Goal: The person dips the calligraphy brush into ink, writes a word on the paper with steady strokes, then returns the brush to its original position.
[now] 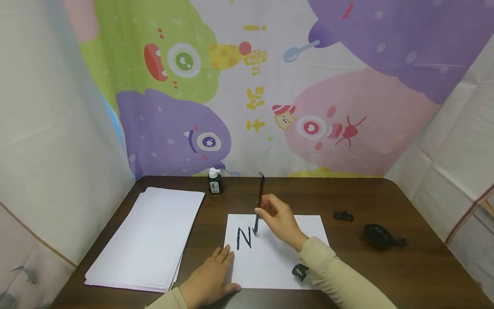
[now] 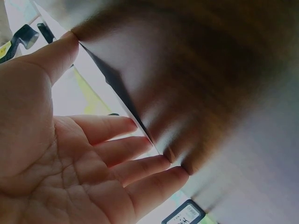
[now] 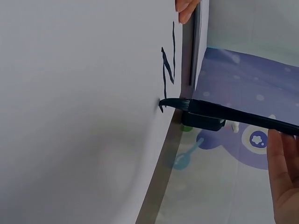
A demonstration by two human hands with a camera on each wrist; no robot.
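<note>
My right hand (image 1: 281, 219) pinches a dark writing brush (image 1: 260, 191) by its handle, held nearly upright. Its bristle tip meets the white sheet of paper (image 1: 270, 268) just right of a black letter N (image 1: 244, 238), at a short fresh black stroke. In the right wrist view the wet-looking bristles (image 3: 175, 103) bend against the sheet. My left hand (image 1: 212, 277) rests along the sheet's left edge, fingers extended and thumb spread toward the bottom. The left wrist view shows that palm (image 2: 70, 172) with its fingertips down at the paper's edge.
A thick stack of white paper (image 1: 150, 240) lies on the left of the brown table (image 1: 360, 274). At the back stands a black ink bottle (image 1: 214, 183) with a white cap. To the right are a small black brush rest (image 1: 343, 216) and a black dish with a stem-like handle (image 1: 380, 236).
</note>
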